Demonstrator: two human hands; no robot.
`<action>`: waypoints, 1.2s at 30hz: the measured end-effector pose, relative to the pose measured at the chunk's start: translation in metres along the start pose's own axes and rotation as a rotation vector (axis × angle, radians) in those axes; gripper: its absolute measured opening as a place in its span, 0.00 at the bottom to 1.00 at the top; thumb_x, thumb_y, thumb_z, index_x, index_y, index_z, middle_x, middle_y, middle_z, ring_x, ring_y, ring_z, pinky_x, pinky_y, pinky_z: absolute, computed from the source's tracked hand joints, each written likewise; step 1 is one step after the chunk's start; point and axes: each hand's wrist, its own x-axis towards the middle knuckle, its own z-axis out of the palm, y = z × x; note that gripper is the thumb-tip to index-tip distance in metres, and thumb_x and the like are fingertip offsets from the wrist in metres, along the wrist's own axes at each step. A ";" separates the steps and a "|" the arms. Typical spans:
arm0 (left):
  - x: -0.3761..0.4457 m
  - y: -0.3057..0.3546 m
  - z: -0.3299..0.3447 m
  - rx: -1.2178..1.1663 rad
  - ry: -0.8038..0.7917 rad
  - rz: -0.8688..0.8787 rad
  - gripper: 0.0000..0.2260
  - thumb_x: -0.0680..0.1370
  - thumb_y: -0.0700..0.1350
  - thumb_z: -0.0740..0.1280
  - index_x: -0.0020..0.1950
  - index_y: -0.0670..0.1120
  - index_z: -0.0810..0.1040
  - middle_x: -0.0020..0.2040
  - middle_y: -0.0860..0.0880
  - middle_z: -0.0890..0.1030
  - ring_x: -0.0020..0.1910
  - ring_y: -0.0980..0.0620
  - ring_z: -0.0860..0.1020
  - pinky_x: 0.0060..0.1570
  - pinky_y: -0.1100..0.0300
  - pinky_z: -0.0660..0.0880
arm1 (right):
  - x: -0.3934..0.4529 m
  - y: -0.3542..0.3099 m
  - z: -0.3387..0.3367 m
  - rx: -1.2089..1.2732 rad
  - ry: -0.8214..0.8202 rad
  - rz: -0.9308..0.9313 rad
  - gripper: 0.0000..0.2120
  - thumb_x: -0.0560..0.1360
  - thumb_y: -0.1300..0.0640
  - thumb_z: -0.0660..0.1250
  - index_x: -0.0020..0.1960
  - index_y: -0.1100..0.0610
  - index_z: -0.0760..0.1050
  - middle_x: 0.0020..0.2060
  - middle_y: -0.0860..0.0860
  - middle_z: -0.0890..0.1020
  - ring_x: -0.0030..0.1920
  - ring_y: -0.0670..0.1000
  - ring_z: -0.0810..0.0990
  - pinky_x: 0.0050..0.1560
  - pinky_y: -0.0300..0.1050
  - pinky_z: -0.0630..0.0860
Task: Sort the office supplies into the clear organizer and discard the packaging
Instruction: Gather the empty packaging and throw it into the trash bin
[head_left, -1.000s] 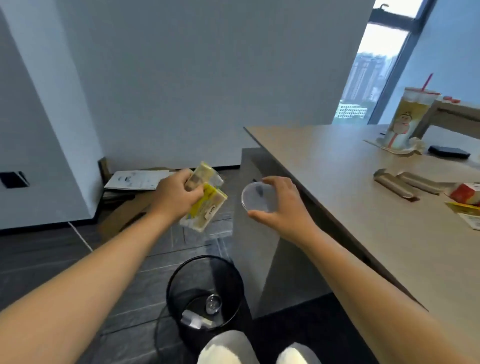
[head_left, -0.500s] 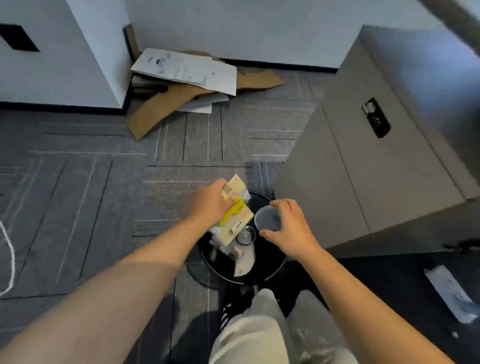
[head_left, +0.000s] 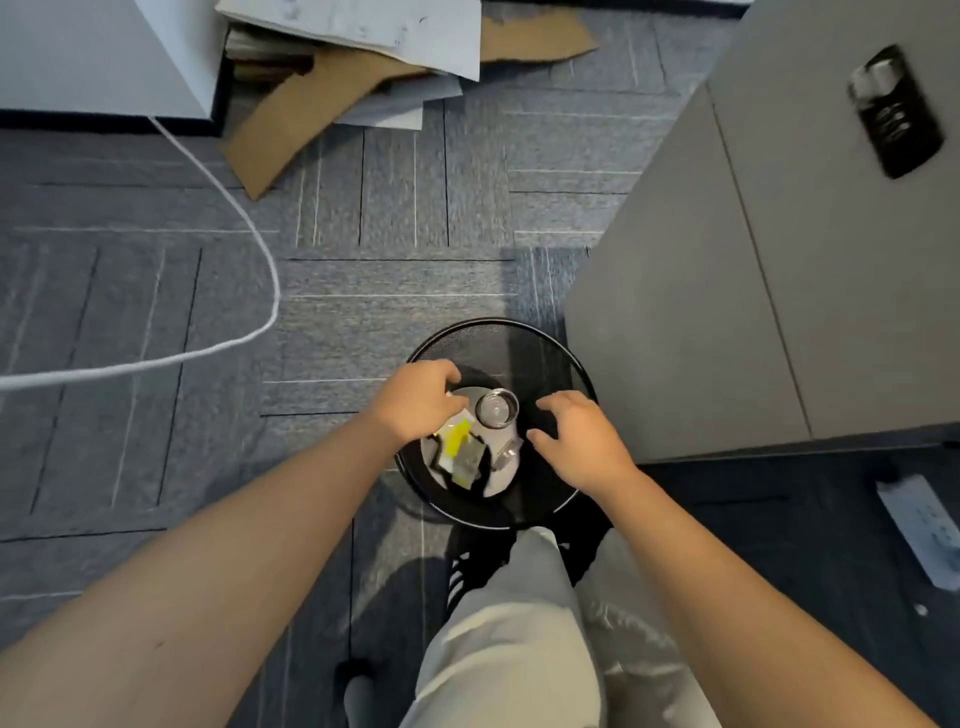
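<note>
Yellow packaging lies in bin; hands empty above.

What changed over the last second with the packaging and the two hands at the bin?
The left hand let go of the yellow packaging, which now lies in the black mesh bin. The right hand released the clear round lid; a blurred clear piece may be it. Both hands hang empty over the bin. The small clear cup stays inside.

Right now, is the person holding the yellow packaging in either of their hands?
No: the yellow packaging lies inside the black bin, and both the left hand and right hand hover empty above it.
</note>
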 end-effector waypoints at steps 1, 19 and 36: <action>-0.005 0.004 -0.007 0.026 0.018 0.020 0.17 0.76 0.46 0.64 0.62 0.42 0.72 0.62 0.42 0.75 0.61 0.43 0.72 0.59 0.52 0.70 | -0.004 -0.003 -0.007 -0.014 0.015 -0.006 0.19 0.74 0.57 0.62 0.63 0.61 0.69 0.64 0.58 0.70 0.64 0.58 0.68 0.63 0.50 0.67; -0.212 0.184 -0.175 0.535 0.570 0.592 0.18 0.77 0.50 0.60 0.64 0.45 0.70 0.64 0.46 0.73 0.62 0.46 0.70 0.60 0.50 0.69 | -0.247 -0.056 -0.214 -0.235 0.673 -0.109 0.19 0.76 0.52 0.58 0.66 0.56 0.67 0.67 0.54 0.68 0.68 0.54 0.65 0.67 0.50 0.64; -0.291 0.440 -0.022 0.547 0.413 1.149 0.19 0.76 0.51 0.61 0.66 0.47 0.69 0.67 0.47 0.71 0.64 0.47 0.70 0.60 0.54 0.68 | -0.460 0.170 -0.233 0.013 1.007 0.496 0.20 0.75 0.54 0.62 0.66 0.55 0.67 0.68 0.53 0.68 0.65 0.53 0.69 0.64 0.46 0.69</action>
